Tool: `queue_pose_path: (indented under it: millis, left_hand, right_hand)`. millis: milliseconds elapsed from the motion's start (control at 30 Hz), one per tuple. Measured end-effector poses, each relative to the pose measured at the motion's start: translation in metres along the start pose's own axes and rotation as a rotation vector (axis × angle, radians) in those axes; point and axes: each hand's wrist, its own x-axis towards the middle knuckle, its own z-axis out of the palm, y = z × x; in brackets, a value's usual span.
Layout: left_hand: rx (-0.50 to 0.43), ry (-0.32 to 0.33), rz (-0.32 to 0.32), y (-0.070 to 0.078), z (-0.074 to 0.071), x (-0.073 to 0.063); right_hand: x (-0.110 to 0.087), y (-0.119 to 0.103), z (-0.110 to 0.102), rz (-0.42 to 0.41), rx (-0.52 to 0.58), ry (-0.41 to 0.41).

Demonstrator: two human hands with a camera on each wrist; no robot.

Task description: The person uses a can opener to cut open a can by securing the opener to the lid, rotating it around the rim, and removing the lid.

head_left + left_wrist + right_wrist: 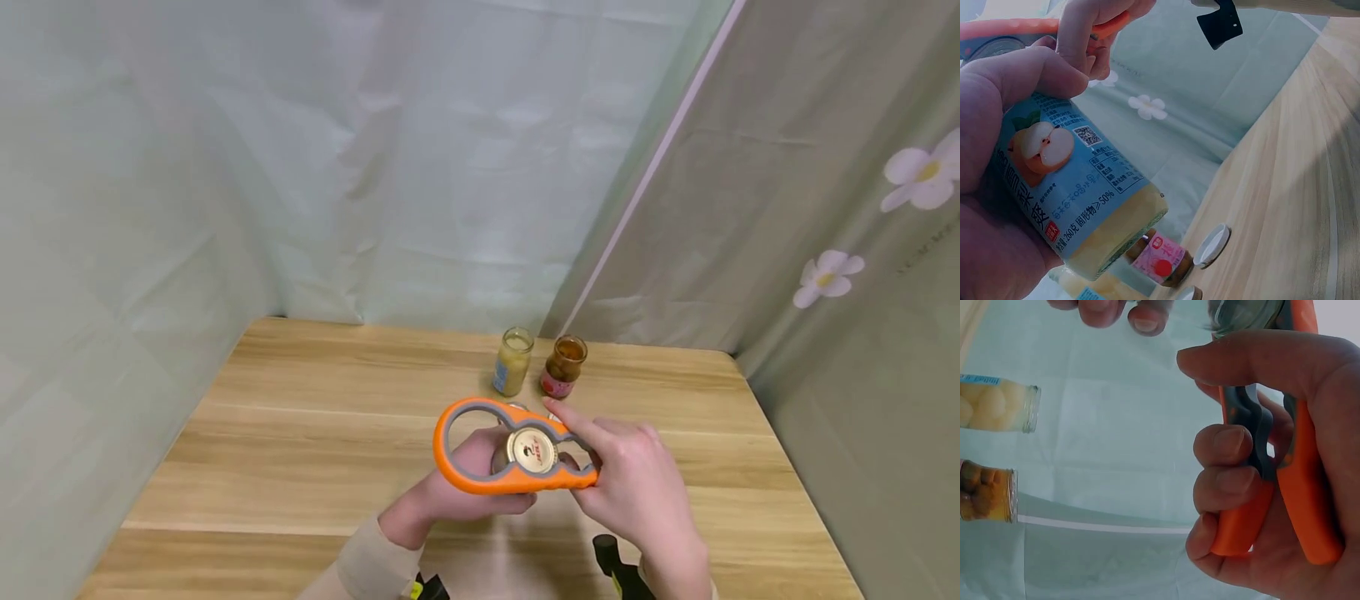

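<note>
My left hand (468, 479) grips a glass jar (1079, 181) of pale fruit, with a blue label showing a cut pear. A gold lid (532, 450) with red and black print tops it. Around this lid sits an orange and grey jar opener (517, 481), its larger ring to the left of the lid. My right hand (637, 475) holds the opener by its handle end, the index finger stretched along one arm. In the right wrist view, the fingers (1225, 487) curl round the orange handles (1307, 506).
Behind the hands stand two lidless jars: one of pale fruit (512, 367) and one of dark fruit (564, 367) with a pink label. A white-lined lid (1212, 245) lies on the wooden table (300, 467), another (1191, 292) near it. Pale curtains (375, 167) enclose the table.
</note>
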Motion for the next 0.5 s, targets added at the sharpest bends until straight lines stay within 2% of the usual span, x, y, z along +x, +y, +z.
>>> queue_pose_path:
  millis: [133, 333, 433, 500]
  left_hand:
    - [-0.077, -0.034, -0.015, 0.0000, -0.0008, -0.0003]
    - [-0.126, -0.072, -0.017, 0.0003, -0.0011, -0.0014]
    - [-0.185, -0.078, -0.002, 0.0001, -0.0011, -0.0019]
    - [-0.177, -0.108, 0.026, -0.0001, -0.0009, -0.0005]
  right_hand:
    - [0.0000, 0.0012, 0.0001, -0.008, -0.016, 0.002]
    - [-0.0018, 0.0010, -0.0010, 0.001, -0.023, -0.013]
    - [-0.0022, 0.0008, -0.0019, 0.001, -0.018, -0.020]
    - [-0.0019, 0.0009, -0.0026, -0.004, -0.015, -0.022]
